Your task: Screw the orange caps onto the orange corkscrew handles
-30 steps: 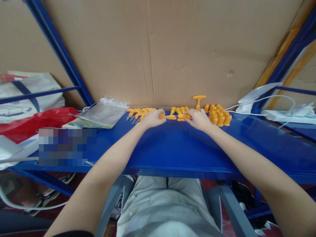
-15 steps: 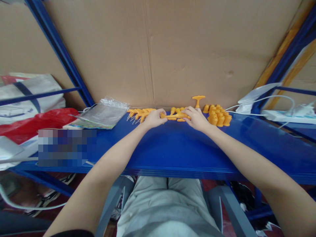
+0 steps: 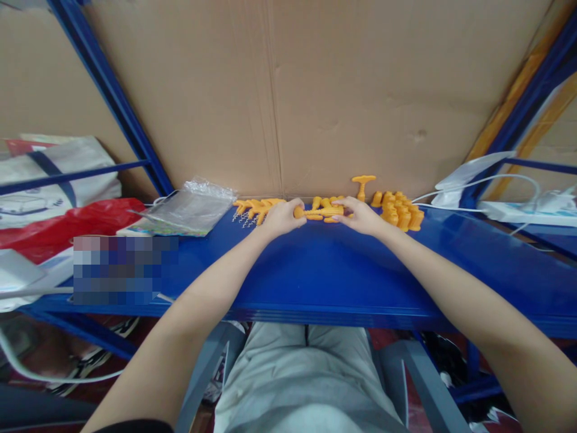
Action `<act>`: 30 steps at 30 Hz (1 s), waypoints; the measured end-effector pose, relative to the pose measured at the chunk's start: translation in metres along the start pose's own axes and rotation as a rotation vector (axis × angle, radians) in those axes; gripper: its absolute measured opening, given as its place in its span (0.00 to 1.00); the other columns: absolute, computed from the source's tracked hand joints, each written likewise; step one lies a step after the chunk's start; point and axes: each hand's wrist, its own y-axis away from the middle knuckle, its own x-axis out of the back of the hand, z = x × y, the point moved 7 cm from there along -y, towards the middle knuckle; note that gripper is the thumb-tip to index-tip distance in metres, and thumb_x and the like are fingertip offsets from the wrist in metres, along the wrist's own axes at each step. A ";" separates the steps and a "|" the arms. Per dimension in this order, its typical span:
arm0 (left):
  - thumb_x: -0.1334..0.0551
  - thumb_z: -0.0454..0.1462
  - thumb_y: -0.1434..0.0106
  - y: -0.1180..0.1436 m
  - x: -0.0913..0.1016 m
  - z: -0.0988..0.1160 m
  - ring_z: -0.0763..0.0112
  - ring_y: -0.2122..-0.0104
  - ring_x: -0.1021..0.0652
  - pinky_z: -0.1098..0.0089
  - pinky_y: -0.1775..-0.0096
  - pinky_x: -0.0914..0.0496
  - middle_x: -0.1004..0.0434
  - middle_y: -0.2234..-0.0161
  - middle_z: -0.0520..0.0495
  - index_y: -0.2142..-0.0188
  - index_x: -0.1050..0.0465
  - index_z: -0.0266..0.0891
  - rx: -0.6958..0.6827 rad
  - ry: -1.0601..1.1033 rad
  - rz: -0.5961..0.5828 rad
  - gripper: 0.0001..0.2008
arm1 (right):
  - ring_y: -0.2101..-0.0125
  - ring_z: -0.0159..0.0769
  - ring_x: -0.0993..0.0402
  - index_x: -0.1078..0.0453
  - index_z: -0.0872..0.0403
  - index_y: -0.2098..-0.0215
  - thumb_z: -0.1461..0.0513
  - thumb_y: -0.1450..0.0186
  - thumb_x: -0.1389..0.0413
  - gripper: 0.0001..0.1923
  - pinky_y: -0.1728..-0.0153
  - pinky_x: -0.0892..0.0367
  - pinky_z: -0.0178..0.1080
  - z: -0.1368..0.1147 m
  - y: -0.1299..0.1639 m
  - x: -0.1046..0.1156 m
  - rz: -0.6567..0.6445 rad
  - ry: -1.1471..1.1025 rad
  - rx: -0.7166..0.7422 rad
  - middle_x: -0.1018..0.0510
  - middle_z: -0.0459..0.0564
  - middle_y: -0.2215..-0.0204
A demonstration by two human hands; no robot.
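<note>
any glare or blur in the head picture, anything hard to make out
Head view: faint sheen on the glossy blue tabletop, small glints on the crinkled clear plastic bag; same view: fine detail soft on the orange plastic piece between left hand and right hand; pixelated patch hides one area.

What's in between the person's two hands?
In the head view, orange parts stretch from the left hand to the right hand; more orange pieces lie behind.

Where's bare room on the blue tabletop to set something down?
Between left forearm and right forearm on the blue tabletop; also outside the right forearm, right of the yellow cluster. Crowded along the cardboard and left, by the plastic bag.
</note>
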 end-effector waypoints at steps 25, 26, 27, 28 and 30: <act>0.38 0.38 0.41 0.003 0.003 0.006 0.63 0.69 0.21 0.70 0.67 0.33 0.21 0.72 0.49 0.53 0.24 0.41 -0.027 -0.077 0.087 0.15 | 0.83 0.30 0.26 0.33 0.55 0.77 0.43 0.29 0.50 0.29 0.82 0.37 0.30 0.014 0.012 -0.002 -0.035 -0.619 -0.628 0.23 0.50 0.82; 0.38 0.38 0.41 0.003 0.003 0.004 0.63 0.70 0.21 0.70 0.67 0.33 0.21 0.72 0.49 0.54 0.24 0.41 -0.028 -0.071 0.089 0.15 | 0.83 0.30 0.25 0.32 0.55 0.74 0.44 0.28 0.51 0.27 0.82 0.36 0.30 0.015 0.013 -0.003 -0.055 -0.639 -0.625 0.21 0.51 0.79; 0.38 0.38 0.41 0.002 0.002 0.002 0.63 0.70 0.21 0.70 0.67 0.33 0.21 0.72 0.49 0.54 0.24 0.41 -0.029 -0.069 0.090 0.15 | 0.81 0.30 0.24 0.30 0.55 0.70 0.45 0.27 0.50 0.25 0.81 0.35 0.30 0.015 0.013 -0.005 -0.079 -0.667 -0.613 0.19 0.52 0.75; 0.38 0.38 0.41 0.001 0.002 0.001 0.64 0.70 0.21 0.70 0.67 0.33 0.21 0.72 0.49 0.53 0.24 0.40 -0.028 -0.071 0.091 0.15 | 0.79 0.31 0.22 0.29 0.55 0.65 0.47 0.28 0.47 0.21 0.80 0.33 0.30 0.015 0.014 -0.005 -0.101 -0.698 -0.588 0.17 0.53 0.70; 0.38 0.38 0.41 0.000 0.001 -0.003 0.64 0.70 0.21 0.70 0.67 0.33 0.21 0.72 0.49 0.53 0.25 0.40 -0.021 -0.082 0.095 0.16 | 0.74 0.32 0.19 0.28 0.53 0.54 0.52 0.32 0.39 0.15 0.76 0.29 0.31 0.014 0.014 -0.006 -0.129 -0.751 -0.514 0.16 0.54 0.59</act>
